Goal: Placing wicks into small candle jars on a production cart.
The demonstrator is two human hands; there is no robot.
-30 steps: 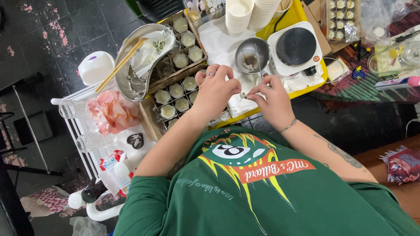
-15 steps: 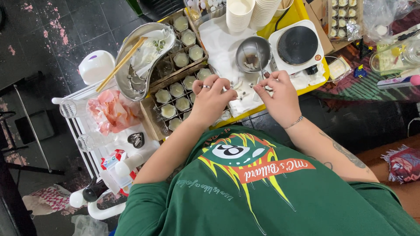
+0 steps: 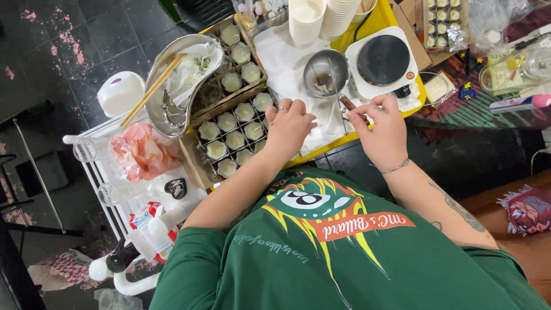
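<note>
My left hand [image 3: 290,123], with a ring on one finger, rests knuckles-up and curled on a white cloth [image 3: 287,63], beside a wooden crate of small jars [image 3: 235,123] filled with something pale. Nothing shows in it. My right hand [image 3: 379,132], wearing a thin bracelet, is closed around the brown handle [image 3: 346,103] of a small steel pot [image 3: 326,73]. The pot stands on the cloth, right next to a white electric hot plate [image 3: 383,60].
A metal bowl [image 3: 172,86] with chopsticks across it sits on a second jar crate at the left. Stacked paper cups [image 3: 321,17] stand at the back. A white wire rack [image 3: 115,189] holds a pink bag [image 3: 140,152] and bottles. Clutter lies at the right.
My hands, held close together over the cloth before, have drawn apart. The right one has shifted right onto the pot's handle, and the left has settled by the jars.
</note>
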